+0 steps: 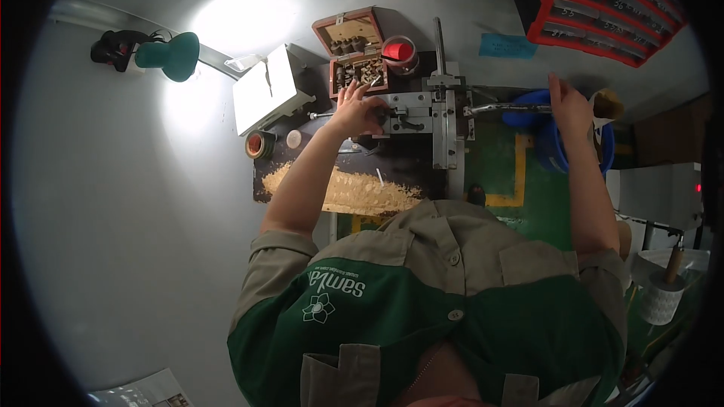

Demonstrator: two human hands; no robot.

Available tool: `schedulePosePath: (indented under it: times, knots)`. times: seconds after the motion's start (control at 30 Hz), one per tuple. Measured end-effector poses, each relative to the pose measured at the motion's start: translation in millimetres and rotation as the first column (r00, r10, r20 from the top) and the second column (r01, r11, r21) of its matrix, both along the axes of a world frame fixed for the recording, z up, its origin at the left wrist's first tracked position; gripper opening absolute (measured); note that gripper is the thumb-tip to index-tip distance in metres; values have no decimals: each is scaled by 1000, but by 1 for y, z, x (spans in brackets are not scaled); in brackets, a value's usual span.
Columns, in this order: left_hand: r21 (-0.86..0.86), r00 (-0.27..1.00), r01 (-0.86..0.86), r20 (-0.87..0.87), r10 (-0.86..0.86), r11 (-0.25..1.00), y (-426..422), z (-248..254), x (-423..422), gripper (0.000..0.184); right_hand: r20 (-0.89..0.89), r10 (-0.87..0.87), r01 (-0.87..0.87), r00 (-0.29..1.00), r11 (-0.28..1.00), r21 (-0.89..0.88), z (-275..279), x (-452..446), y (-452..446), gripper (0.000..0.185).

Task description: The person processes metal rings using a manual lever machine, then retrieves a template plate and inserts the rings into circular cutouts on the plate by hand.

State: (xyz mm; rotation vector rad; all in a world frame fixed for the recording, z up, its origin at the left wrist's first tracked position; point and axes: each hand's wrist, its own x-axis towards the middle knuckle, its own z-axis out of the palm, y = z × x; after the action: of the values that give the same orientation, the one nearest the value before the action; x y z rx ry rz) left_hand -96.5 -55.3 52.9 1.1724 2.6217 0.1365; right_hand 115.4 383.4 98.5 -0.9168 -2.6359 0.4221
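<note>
A metal fixture (411,114) with a vertical slide (447,128) is mounted on the dark workbench (422,162). My left hand (357,113) is at the left end of the fixture, its fingers curved around a small dark part there; some fingers point up toward the wooden box. What lies between thumb and fingertips is too small to tell. On the right, my right hand (570,105) is at the outer end of a metal lever (513,108) that runs from the slide. Its index finger points up and the lever's end meets the palm side.
An open wooden box (333,79) of small metal parts and a jar with a red item (400,53) stand behind the fixture. A white box (264,94), tape roll (259,145) and green lamp (170,56) are left. A blue bucket (554,152) and red drawer cabinet (554,15) are right.
</note>
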Motion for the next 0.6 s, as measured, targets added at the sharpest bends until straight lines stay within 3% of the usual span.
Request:
schedulePosePath:
  times: [0.03, 0.1, 0.17, 0.23, 0.27, 0.3, 0.37, 0.47, 0.5, 0.53, 0.57, 0.6]
  knots:
    - [5, 1000, -12, 6, 12, 1000, -1, -1, -1, 70, 253, -33, 23, 967, 999, 43, -10, -3, 16, 62]
    - [1, 999, -39, 27, 39, 999, -2, -3, -2, 72, 285, 38, -18, 958, 997, -73, 12, -6, 9, 63]
    - [-18, 997, -65, 38, 66, 998, 0, -1, 0, 74, -9, 65, -65, 998, 991, -113, 8, -2, 5, 64]
    - [17, 998, -54, 43, 53, 998, -4, -4, 0, 79, 204, -24, 17, 979, 999, 37, -21, -4, 20, 63]
    - [34, 998, -54, 46, 52, 998, -3, -3, 0, 81, 85, 34, -35, 996, 999, 0, -11, -3, 14, 65]
    - [39, 994, -69, 88, 65, 997, -2, 3, 1, 82, 209, 10, -8, 978, 1000, -10, -7, -5, 15, 68]
    - [5, 997, -50, 62, 49, 999, -6, 1, -4, 82, 191, 18, -9, 981, 999, -45, -3, -4, 14, 67]
    - [36, 995, -80, 60, 78, 996, -6, -2, -1, 75, -42, 70, -73, 997, 993, -89, 11, 1, 0, 61]
    - [42, 996, -79, 47, 77, 996, -6, -2, 0, 72, -47, 86, -90, 995, 992, -90, 9, 1, -1, 61]
    - [63, 996, -82, 51, 79, 995, -9, -5, 0, 71, 88, 12, -11, 996, 1000, -15, 6, 0, -1, 62]
    - [88, 996, -81, 51, 77, 993, -8, -4, -1, 71, 367, -25, 19, 930, 1000, 22, 6, -9, 9, 63]
    - [50, 993, -118, 37, 116, 992, -7, -1, 0, 70, 270, 35, -19, 962, 998, -60, 5, -6, 13, 64]
